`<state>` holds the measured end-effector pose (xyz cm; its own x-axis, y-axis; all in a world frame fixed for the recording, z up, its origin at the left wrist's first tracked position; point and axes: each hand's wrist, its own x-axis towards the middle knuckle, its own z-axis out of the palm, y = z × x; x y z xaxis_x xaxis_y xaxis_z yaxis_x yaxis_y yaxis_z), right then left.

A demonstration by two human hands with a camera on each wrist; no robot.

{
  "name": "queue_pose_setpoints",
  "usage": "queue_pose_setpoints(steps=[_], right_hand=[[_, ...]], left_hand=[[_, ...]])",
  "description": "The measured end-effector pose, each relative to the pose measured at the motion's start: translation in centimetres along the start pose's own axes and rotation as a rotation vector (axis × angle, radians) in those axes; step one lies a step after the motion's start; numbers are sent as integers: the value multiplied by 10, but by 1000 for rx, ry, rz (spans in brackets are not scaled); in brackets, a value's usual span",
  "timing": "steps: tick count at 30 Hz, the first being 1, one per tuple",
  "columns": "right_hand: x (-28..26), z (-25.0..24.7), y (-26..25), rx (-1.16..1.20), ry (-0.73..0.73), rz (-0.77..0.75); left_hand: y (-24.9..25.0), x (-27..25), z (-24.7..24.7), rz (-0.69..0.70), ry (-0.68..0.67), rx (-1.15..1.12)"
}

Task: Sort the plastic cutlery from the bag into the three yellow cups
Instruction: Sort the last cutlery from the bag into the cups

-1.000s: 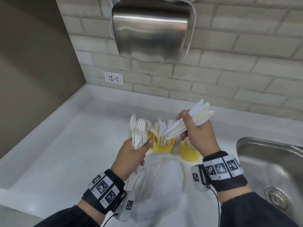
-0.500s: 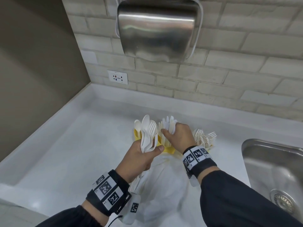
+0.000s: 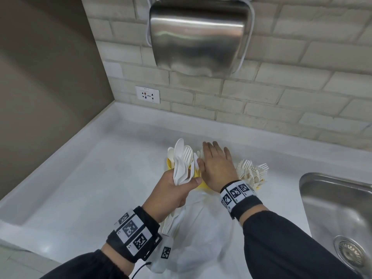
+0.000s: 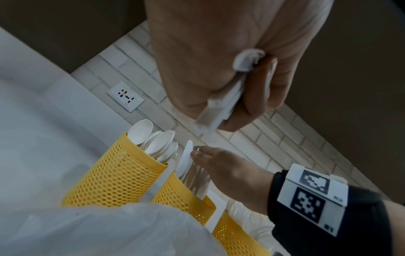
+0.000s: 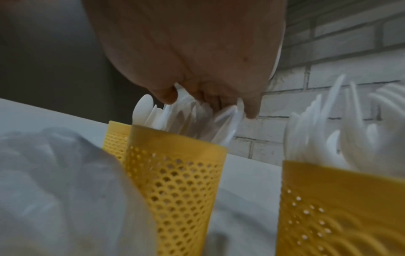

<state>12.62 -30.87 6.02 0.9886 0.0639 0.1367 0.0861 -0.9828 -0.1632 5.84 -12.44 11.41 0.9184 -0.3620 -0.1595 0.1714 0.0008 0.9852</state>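
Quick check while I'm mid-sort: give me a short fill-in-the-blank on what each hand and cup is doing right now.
1. The left hand grips a bundle of white ____.
2. The right hand lies flat over the ____ of the three yellow cups.
3. The right cup holds ____.
4. The left cup holds ____.

Missing words: cutlery; middle; forks; spoons

Three yellow plastic cups point(image 4: 114, 175) with perforated mesh walls hold matt white plastic cutlery point(image 3: 252, 174). A thin, crinkled, translucent white plastic bag point(image 3: 199, 238) lies on a smooth, matt white countertop point(image 3: 84, 184). A brushed steel hand dryer point(image 3: 199, 35) hangs on rough pale brick point(image 3: 291, 93). The sink point(image 3: 338, 210) is shiny stainless steel.
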Motion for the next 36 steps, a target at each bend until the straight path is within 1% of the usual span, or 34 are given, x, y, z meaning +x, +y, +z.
queue_pose_setpoints(steps=[1, 3, 5, 6, 8, 10, 11, 12, 13, 16, 18, 22, 26, 28, 31, 33, 34, 36], right_hand=[[0, 0, 1, -17, -42, 8], [-1, -3, 1, -30, -78, 17], [-3, -11, 0, 3, -81, 15], [-5, -16, -1, 49, -59, 13], [-13, -30, -4, 233, 67, 16], [-28, -48, -12, 534, 215, 29], [-37, -58, -18, 702, 239, 31], [-47, -67, -24, 833, 227, 27], [-58, -76, -30, 900, 205, 13], [-79, -87, -41, 917, 160, -26], [-86, -89, -43, 938, 169, -33], [-88, -85, -40, 856, 229, -28], [-86, -80, -39, 782, 314, -41], [-84, -83, -36, 874, 376, 20], [-82, -100, -32, 1218, 485, 120], [-83, -116, -27, 1424, 561, 111], [-84, -122, -25, 1472, 592, 86], [-87, -127, -23, 1460, 604, 21]], left_hand=[[1, 0, 0, -4, -1, -6], [2, 1, -1, -14, 2, -14], [2, 1, -2, -22, 0, -26], [3, 0, -2, -20, -4, -27], [5, 0, -2, -15, -3, -21], [9, -1, 0, -9, 24, 0], [10, -1, 0, -6, 40, 10], [10, -1, 1, 3, 57, 23], [11, -1, 3, 22, 72, 38], [14, -3, 10, 100, 89, 87], [15, -3, 15, 136, 99, 118], [14, -2, 20, 199, 117, 218], [14, -2, 24, 255, 93, 239], [15, -4, 24, 260, 68, 266], [13, -7, 21, 204, 57, 267], [13, -9, 20, 167, 51, 203], [13, -10, 20, 158, 47, 171], [12, -9, 20, 150, 43, 156]])
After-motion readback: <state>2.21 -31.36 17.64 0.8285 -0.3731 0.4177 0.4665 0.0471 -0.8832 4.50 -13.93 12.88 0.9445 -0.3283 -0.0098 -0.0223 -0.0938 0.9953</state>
